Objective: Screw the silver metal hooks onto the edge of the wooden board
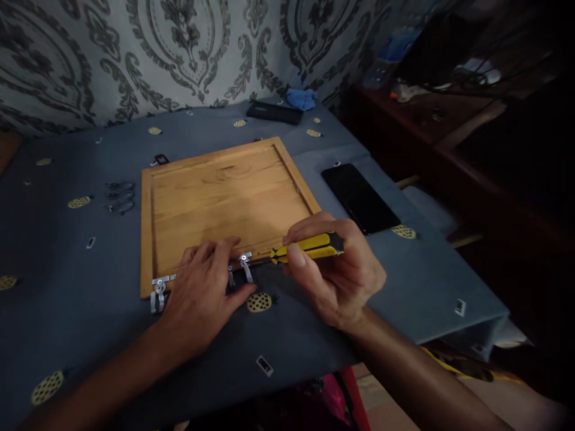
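Observation:
A framed wooden panel (pixel 224 185) lies flat on the table. My left hand (pixel 200 293) grips its near edge, fingers over the wood and thumb beside a metal hook (pixel 247 272). Another metal hook bracket (pixel 159 292) sits on the same edge near the left corner. Between my right thumb and fingers is a yellow and black screwdriver (pixel 309 244), its handle pointing left along that edge. The shaft shows only dimly, and I cannot tell whether its tip touches the hook. My right hand (pixel 344 278) is closed around the handle.
Several loose metal hooks (pixel 120 197) lie left of the panel. A black phone (pixel 360 197) is at the right; a dark case (pixel 275 112) and blue cloth (pixel 302 99) are at the back. A cluttered reddish-brown cabinet (pixel 431 129) stands beyond the right edge of the tablecloth (pixel 112 359).

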`<state>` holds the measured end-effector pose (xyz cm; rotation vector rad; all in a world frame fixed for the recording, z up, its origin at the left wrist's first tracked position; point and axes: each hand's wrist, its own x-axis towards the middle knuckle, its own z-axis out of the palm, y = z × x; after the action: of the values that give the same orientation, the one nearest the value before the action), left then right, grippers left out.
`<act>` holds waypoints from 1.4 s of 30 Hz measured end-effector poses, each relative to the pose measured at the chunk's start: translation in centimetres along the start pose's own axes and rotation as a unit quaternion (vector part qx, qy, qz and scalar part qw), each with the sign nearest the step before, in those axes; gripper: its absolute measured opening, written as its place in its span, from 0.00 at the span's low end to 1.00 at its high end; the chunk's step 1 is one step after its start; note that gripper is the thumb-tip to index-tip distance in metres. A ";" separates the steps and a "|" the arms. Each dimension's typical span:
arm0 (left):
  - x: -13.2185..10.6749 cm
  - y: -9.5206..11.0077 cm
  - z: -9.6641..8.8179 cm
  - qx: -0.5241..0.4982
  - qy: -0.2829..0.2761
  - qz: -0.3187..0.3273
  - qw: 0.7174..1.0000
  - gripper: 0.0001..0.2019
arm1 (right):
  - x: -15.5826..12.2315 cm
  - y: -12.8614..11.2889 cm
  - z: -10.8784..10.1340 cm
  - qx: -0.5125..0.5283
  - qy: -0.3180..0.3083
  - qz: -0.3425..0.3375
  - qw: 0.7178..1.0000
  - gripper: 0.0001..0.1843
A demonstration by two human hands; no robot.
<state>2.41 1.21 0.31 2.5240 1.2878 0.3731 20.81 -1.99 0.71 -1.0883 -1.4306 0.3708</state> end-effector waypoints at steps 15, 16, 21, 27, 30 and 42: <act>0.0 0.1 0.0 0.018 0.011 0.004 1.000 0.27 | 0.7 0.4 0.3 -0.014 -0.030 -0.045 0.998 0.09; 0.0 0.0 0.0 0.020 0.011 0.005 1.000 0.27 | 1.0 0.3 0.3 0.001 -0.043 -0.040 0.998 0.10; 0.0 -0.2 0.3 0.028 0.011 0.013 0.999 0.27 | 3.0 -0.5 -0.1 0.074 -0.178 0.026 0.981 0.06; 0.0 -0.2 0.3 0.034 0.025 0.025 0.999 0.27 | 4.5 -1.1 -1.6 0.158 -0.303 0.118 0.933 0.08; 0.0 -0.1 0.3 0.041 0.030 0.029 0.998 0.25 | 4.4 -0.9 -1.4 0.131 -0.288 0.070 0.946 0.06; 0.0 -0.4 0.5 0.060 0.018 0.021 0.998 0.23 | 2.1 0.9 1.2 -0.039 -0.055 -0.144 0.987 0.14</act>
<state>2.30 1.32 -0.29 2.6584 1.3083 0.3617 20.41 0.50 1.03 -0.9161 -1.6875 0.1703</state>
